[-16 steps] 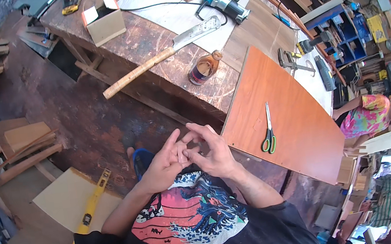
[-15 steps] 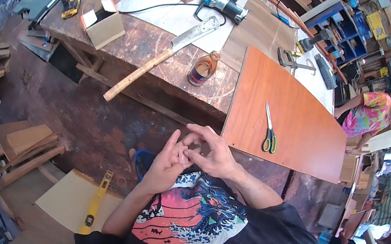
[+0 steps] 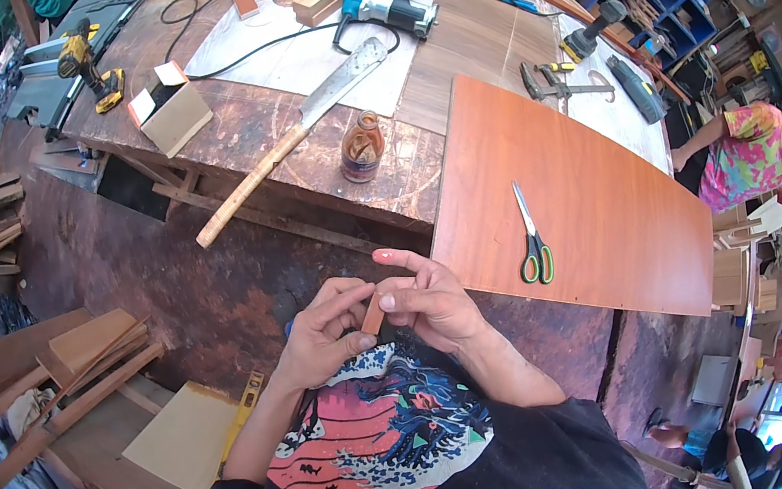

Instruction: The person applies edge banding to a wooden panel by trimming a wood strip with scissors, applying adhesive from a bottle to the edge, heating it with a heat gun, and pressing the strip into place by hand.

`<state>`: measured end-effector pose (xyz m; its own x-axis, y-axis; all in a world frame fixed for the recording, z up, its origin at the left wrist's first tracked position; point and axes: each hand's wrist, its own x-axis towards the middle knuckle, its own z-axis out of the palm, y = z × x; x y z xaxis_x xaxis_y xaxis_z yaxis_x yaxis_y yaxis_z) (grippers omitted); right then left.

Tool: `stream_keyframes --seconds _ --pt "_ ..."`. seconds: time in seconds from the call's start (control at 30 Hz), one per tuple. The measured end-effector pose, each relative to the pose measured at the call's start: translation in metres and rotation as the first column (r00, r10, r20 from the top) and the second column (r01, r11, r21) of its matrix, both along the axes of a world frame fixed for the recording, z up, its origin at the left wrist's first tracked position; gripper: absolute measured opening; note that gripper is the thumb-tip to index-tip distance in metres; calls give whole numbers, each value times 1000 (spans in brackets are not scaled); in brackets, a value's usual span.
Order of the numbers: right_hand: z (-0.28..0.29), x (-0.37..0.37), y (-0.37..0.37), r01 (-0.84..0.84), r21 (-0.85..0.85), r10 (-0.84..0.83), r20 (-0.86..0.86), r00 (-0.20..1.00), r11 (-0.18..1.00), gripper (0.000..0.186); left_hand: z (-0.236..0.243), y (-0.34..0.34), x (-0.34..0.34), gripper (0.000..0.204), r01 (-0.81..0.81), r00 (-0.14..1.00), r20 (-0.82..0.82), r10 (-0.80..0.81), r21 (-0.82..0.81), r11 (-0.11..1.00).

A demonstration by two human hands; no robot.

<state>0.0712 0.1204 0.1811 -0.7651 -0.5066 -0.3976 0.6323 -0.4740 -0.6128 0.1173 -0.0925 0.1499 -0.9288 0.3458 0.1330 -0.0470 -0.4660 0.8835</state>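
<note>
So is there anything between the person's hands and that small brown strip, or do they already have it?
Nothing visible stands between them. Both the left hand and right hand already pinch the small brown strip in front of the chest, off the workbench. The scissors lie apart on the red-brown panel.

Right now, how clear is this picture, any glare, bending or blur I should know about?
Head view: daylight is bright and even; the hands, left hand and right hand, and the small brown piece between them look sharp. Fisheye bending curves the orange board and workbench edges, worst near the black rim. The bottom right corner is washed out. The scissors cast only a slight shadow.
</note>
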Motion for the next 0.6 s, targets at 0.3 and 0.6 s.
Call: stream_keyframes --seconds 0.3,0.6 --pt "-1 -1 -1 7 -36 -7 14 1000 999 65 -1 0 -7 61 -20 999 -47 19 -22 1000" --pt "8 -2 3 -82 -49 87 103 991 995 70 4 -1 -11 66 40 999 18 -40 35 999"
